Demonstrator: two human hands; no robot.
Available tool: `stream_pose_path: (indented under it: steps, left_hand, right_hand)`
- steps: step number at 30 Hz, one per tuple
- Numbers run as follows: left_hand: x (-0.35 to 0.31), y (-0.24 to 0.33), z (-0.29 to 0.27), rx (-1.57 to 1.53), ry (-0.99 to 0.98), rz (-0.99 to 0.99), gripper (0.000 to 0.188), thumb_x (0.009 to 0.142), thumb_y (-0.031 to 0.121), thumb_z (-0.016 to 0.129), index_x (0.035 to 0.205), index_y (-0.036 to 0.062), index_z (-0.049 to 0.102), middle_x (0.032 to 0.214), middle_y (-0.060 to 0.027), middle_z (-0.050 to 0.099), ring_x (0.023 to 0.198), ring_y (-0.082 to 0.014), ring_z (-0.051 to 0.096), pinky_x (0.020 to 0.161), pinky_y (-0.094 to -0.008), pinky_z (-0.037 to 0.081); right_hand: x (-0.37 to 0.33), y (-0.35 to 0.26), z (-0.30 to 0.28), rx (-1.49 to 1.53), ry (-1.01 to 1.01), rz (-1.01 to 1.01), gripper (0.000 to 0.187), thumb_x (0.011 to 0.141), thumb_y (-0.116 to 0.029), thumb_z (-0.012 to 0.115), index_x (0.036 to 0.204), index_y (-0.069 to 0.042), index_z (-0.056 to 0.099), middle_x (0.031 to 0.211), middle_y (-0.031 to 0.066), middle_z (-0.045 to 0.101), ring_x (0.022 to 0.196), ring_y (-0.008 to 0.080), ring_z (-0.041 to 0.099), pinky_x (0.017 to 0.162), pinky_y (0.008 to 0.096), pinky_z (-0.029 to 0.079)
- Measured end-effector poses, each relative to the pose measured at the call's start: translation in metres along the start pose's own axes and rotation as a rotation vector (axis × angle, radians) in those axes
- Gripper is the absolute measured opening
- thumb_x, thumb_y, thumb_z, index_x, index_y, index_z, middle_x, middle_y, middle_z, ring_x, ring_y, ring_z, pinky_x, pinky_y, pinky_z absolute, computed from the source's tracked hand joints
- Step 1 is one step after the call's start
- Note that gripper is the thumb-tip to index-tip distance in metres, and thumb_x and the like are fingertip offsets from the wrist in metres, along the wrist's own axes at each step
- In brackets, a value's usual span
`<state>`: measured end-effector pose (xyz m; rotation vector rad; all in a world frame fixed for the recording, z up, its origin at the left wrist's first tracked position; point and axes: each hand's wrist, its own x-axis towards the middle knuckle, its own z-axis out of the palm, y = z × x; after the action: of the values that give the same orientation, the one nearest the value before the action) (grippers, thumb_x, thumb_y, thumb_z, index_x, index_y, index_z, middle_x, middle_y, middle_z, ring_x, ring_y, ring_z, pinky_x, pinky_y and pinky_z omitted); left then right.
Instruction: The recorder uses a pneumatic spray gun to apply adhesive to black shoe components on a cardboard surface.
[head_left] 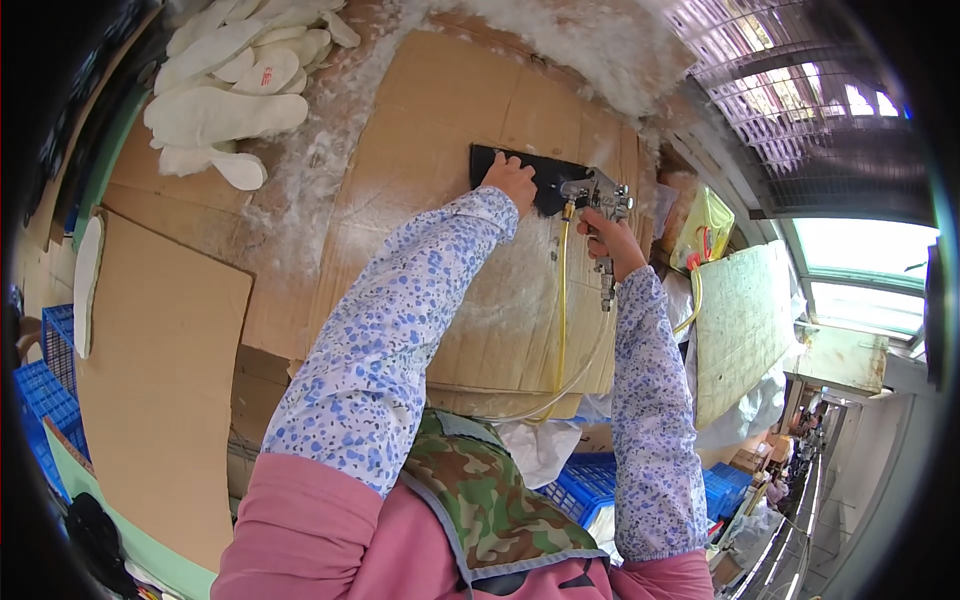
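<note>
A flat black sheet lies on the brown cardboard in front of me. My left hand is on the left part of this sheet, its fingers bent and gripping it near the upper edge. In my right hand is a metal spray gun, my fingers wrapped round its handle. Its nozzle end points left, close over the right part of the sheet. A yellow hose and a pale hose run from the gun toward me.
White insoles are piled at the far left. White fluff covers parts of the work surface. A large cardboard sheet stands left, near blue crates. At the right are a metal grille, a stained board and a yellow container.
</note>
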<state>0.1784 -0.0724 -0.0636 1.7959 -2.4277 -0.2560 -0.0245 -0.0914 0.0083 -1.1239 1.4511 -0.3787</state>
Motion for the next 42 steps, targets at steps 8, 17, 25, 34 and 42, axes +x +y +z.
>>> stream_pose_path:
  steps: [8,17,25,34,42]
  left_hand:
    - [-0.001,-0.001,-0.001,-0.017,-0.011,0.0,0.027,0.084,0.016,0.05,0.105,0.0169,0.067,0.108,-0.0047,0.054,0.108,-0.0237,0.046,0.1,-0.0434,0.032]
    - [-0.001,0.001,-0.003,-0.007,-0.017,0.001,0.026,0.086,0.015,0.049,0.105,0.0163,0.067,0.109,-0.0047,0.054,0.109,-0.0243,0.046,0.101,-0.0441,0.031]
    - [-0.001,0.0,-0.003,-0.004,-0.02,0.008,0.026,0.086,0.015,0.049,0.104,0.0161,0.067,0.109,-0.0046,0.054,0.109,-0.0238,0.046,0.101,-0.0438,0.031]
    - [0.001,0.0,-0.001,-0.011,-0.025,-0.004,0.026,0.085,0.015,0.049,0.105,0.0166,0.067,0.109,-0.0043,0.054,0.109,-0.0238,0.046,0.101,-0.0434,0.031]
    - [-0.003,-0.002,0.002,0.049,-0.005,-0.015,0.025,0.087,0.017,0.049,0.105,0.0173,0.067,0.11,-0.0036,0.054,0.109,-0.0238,0.046,0.101,-0.0435,0.032]
  right_hand:
    - [-0.003,-0.005,0.008,-0.075,0.019,-0.004,0.017,0.085,-0.026,0.06,0.087,-0.009,0.059,0.072,-0.0018,0.057,0.043,0.0054,0.036,0.043,0.0242,0.033]
    - [-0.004,-0.005,0.011,-0.097,0.052,-0.023,0.021,0.084,-0.025,0.06,0.076,-0.006,0.059,0.066,0.0007,0.054,0.044,0.0097,0.038,0.043,0.0271,0.032]
    - [-0.003,-0.001,0.006,-0.019,0.037,-0.021,0.018,0.083,-0.025,0.061,0.08,-0.007,0.059,0.068,0.0006,0.056,0.044,0.0088,0.038,0.044,0.0256,0.034]
    - [-0.007,-0.001,0.0,-0.015,-0.025,-0.02,0.019,0.085,-0.026,0.06,0.088,-0.007,0.06,0.073,0.0001,0.06,0.045,0.0066,0.036,0.045,0.0245,0.035]
    - [-0.04,-0.011,0.015,0.05,0.025,-0.118,0.026,0.089,-0.029,0.057,0.095,-0.004,0.06,0.084,0.0039,0.065,0.044,0.0063,0.034,0.043,0.0227,0.032]
